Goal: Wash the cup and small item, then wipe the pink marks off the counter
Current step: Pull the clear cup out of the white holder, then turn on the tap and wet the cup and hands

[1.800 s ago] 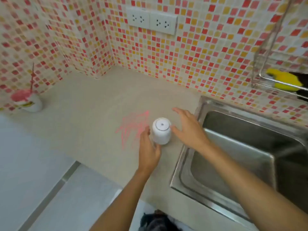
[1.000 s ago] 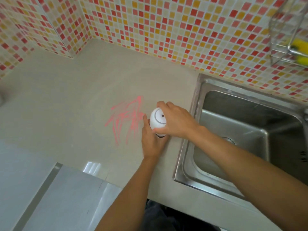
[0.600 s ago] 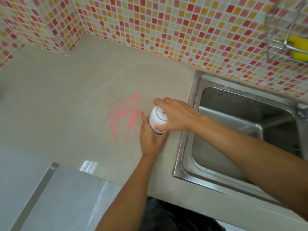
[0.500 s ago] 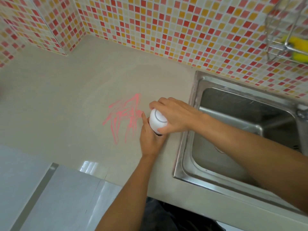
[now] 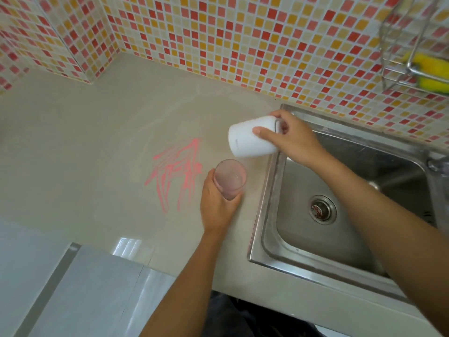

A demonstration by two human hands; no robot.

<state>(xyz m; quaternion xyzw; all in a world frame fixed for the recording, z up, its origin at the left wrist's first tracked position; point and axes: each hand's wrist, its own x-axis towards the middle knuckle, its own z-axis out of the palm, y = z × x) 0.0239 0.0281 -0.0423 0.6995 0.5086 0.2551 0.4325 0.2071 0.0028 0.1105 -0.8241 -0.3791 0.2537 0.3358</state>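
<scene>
Left fingers (image 5: 211, 178) curl round the pink cup (image 5: 229, 181); right fingers (image 5: 263, 132) grip the tilted white cover (image 5: 243, 143).

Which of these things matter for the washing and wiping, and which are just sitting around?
In the job: white cup in the right hand; small pink glass in the left hand; pink marks on the counter; sink.
Just there: wire rack holding a yellow sponge; tiled wall.

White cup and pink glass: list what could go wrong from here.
1. The white cup lies tilted in the right hand beside the sink; a slip could drop it onto steel.
2. The left hand holds the pink glass beside the pink marks; sliding it could smear them.
</scene>
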